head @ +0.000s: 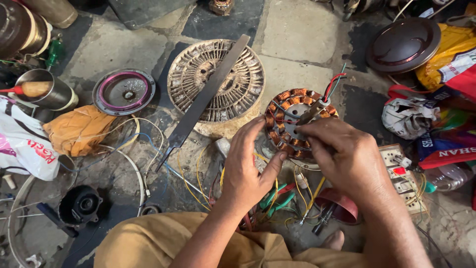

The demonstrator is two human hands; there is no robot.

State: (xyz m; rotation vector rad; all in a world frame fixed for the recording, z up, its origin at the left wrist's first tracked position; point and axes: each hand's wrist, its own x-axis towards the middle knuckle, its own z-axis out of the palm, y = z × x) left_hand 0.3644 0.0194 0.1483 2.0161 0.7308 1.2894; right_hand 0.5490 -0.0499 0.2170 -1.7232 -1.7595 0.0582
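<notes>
A round motor stator (292, 106) wound with copper coils is held up over the floor, with red and grey wires (333, 82) rising from its top right. My left hand (248, 166) grips its lower left rim, thumb against the bottom edge. My right hand (342, 151) covers its lower right part and pinches a thin metal tool (311, 113) that lies across the stator's middle. Part of the stator is hidden behind my right hand.
A slotted round rotor disc (233, 94) lies on the stone floor with a long flat file (206, 97) across it. Around are a purple-rimmed cap (124, 92), a steel cup (47, 89), orange cloth (77, 131), loose wires (198, 178), a dark dome cover (402, 44), a switchboard (404, 173), bags.
</notes>
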